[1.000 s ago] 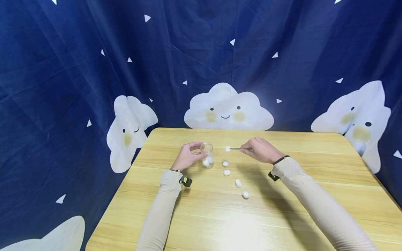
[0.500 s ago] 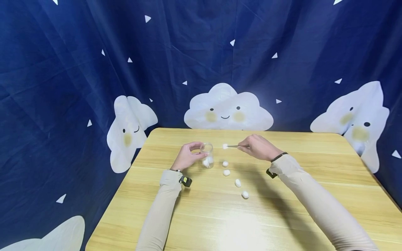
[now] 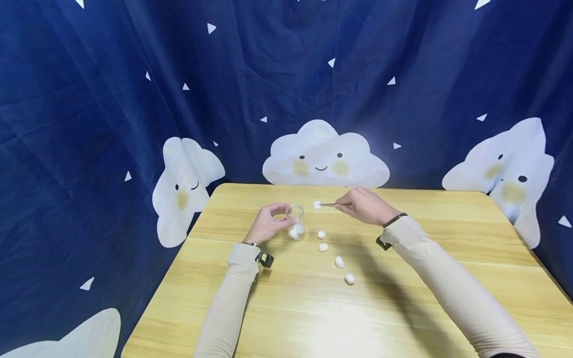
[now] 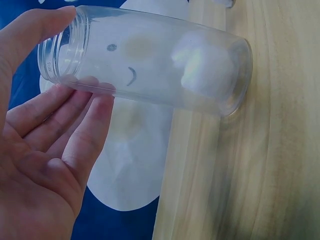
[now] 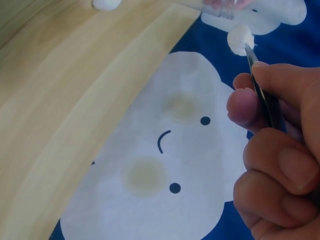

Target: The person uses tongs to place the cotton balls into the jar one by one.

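My left hand [image 3: 267, 223] grips a clear plastic jar [image 4: 145, 55] near its open, threaded mouth, thumb on one side and fingers on the other. The jar stands upright on the table, with white cotton balls [image 4: 207, 67] at its bottom. In my right hand [image 3: 366, 206] is a pair of metal tweezers [image 5: 261, 90], pinched between thumb and fingers. Their tips hold one cotton ball [image 5: 240, 39], raised above the table to the right of the jar's mouth and a little higher than it.
Several loose cotton balls [image 3: 323, 247] lie in a slanting row on the wooden table [image 3: 277, 308], running from beside the jar toward the front. Behind the table's far edge hangs a dark blue curtain [image 3: 241, 89] with white clouds.
My right hand has moved left and up, carrying the cotton ball in the tweezers closer to the jar. The left hand and jar have stayed in place.
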### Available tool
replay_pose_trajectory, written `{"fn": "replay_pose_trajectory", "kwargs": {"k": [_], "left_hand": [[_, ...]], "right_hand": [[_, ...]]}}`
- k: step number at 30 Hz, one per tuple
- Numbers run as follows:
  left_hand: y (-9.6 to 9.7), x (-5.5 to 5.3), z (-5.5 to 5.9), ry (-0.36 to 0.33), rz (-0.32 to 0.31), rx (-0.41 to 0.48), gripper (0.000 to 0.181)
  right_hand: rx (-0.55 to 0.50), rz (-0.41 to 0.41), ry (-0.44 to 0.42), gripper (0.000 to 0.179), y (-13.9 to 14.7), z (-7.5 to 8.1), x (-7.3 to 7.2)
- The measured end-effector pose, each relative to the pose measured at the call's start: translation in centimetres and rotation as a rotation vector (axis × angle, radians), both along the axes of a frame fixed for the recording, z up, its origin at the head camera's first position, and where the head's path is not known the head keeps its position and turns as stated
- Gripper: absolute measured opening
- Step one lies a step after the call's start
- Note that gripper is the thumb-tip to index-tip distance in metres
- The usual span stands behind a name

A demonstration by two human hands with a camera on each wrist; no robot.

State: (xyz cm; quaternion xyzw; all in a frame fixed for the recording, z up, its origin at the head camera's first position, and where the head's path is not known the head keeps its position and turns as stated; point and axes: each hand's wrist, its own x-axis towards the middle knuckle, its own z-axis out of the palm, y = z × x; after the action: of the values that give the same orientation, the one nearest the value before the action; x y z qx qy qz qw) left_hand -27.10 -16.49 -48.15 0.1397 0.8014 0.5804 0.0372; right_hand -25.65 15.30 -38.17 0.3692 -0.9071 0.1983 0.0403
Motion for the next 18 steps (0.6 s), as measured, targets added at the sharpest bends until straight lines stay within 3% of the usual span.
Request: {"fn": "replay_pose_trajectory", "kwargs": {"k": [7, 18], "left_hand": [[-0.1, 0.1, 0.2, 0.016, 0.004, -0.018, 0.057], [0.1, 0.3, 0.3, 0.016, 0.011, -0.028, 0.056]], "right_hand": [[0.010, 0.014, 0.016, 0.036, -0.7, 0.7, -0.3], [0.026, 0.027, 0.042, 0.028, -1.8, 1.1, -0.6]]}}
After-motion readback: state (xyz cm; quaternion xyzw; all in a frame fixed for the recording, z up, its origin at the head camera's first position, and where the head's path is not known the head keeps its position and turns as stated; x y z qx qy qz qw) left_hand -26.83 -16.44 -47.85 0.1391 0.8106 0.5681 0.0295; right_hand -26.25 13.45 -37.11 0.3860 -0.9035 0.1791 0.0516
